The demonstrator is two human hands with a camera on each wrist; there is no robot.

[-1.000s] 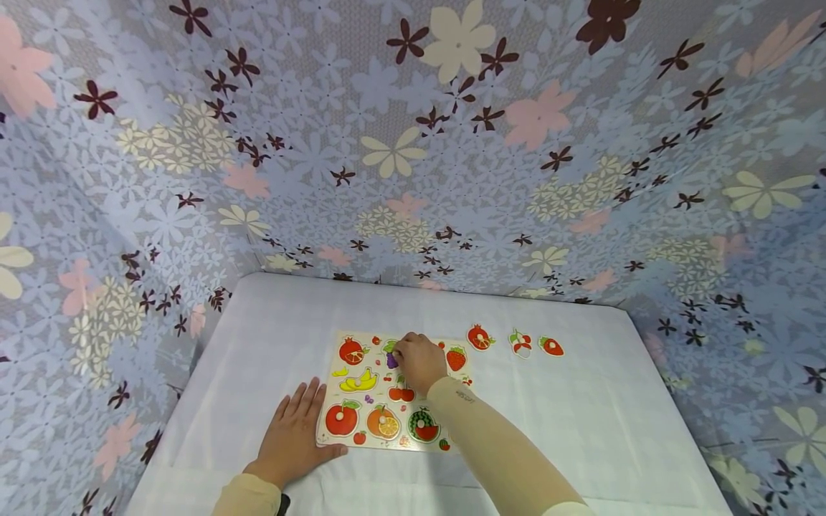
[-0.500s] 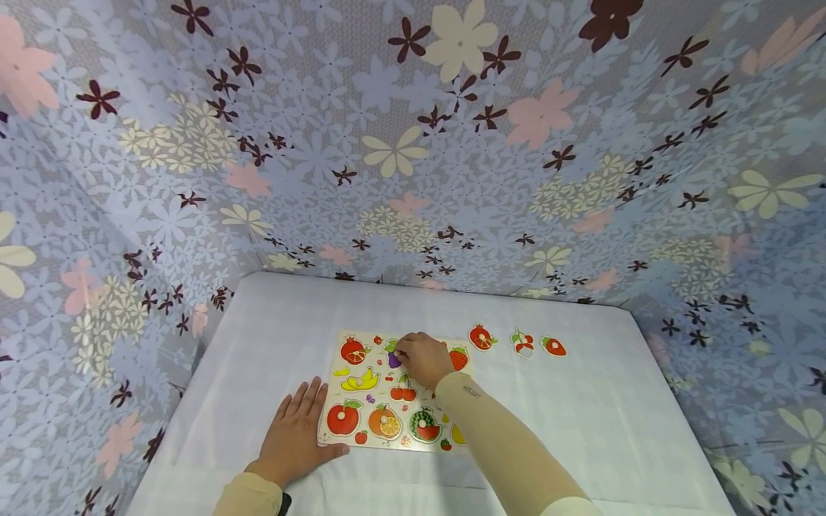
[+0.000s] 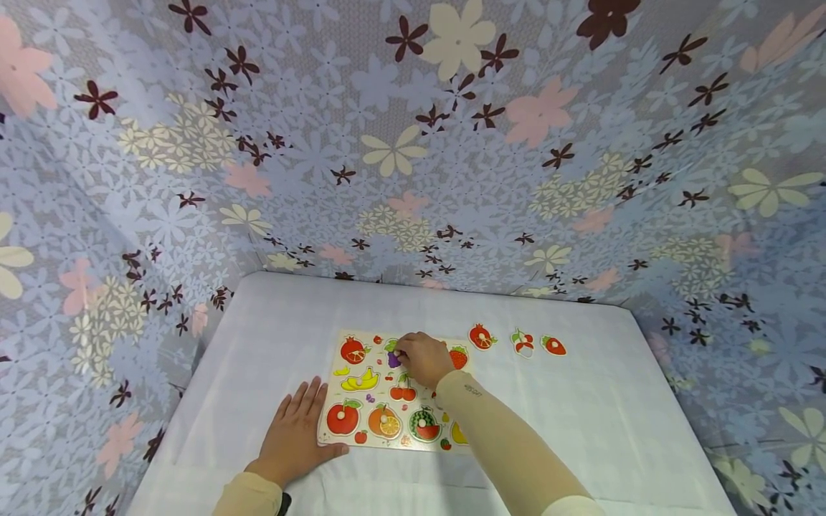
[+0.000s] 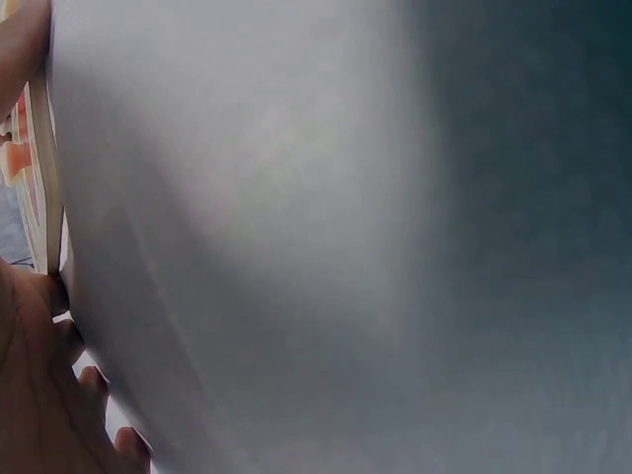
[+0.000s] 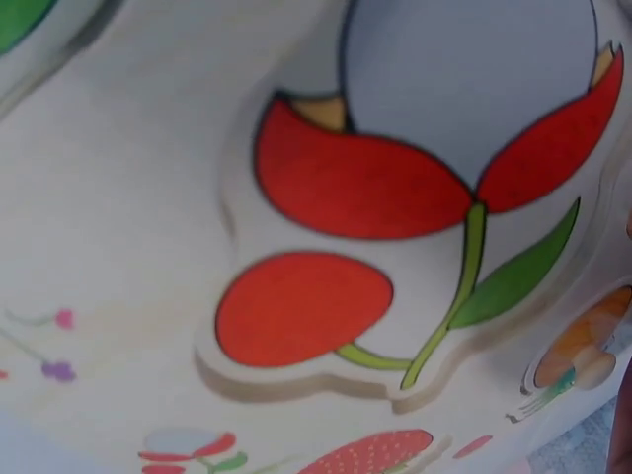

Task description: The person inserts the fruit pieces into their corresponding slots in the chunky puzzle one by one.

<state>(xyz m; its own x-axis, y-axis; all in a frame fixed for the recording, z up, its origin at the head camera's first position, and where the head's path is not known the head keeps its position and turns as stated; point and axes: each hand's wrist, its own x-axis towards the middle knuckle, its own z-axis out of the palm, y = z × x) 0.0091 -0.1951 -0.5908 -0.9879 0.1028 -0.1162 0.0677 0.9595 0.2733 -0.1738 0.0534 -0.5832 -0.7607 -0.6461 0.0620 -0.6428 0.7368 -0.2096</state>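
A wooden fruit puzzle board [image 3: 377,444] lies flat on the table. My right hand [image 3: 426,358] is over its upper middle, with curled fingertips pinching the grape puzzle piece [image 3: 392,360], which is partly hidden. Flat on the cloth, my left hand [image 3: 293,430] has its fingers spread along the board's left edge and its thumb at the lower left corner. The left wrist view catches the board's side [image 4: 41,178] next to those fingers. Filling much of the right wrist view is a lychee picture [image 5: 365,188] with red peel and a pale round fruit.
Three loose puzzle pieces lie beyond the board's right side: a pomegranate [image 3: 480,337], a lychee [image 3: 521,344] and a strawberry [image 3: 553,346]. Apple [image 3: 342,419], orange [image 3: 385,423] and watermelon [image 3: 424,426] pieces sit along the board's near row. Flowered curtains [image 3: 400,215] surround the white-covered table [image 3: 619,430].
My right hand stays at the grape piece, its wrist and forearm swung slightly to the right. The left hand and the loose pieces have not moved.
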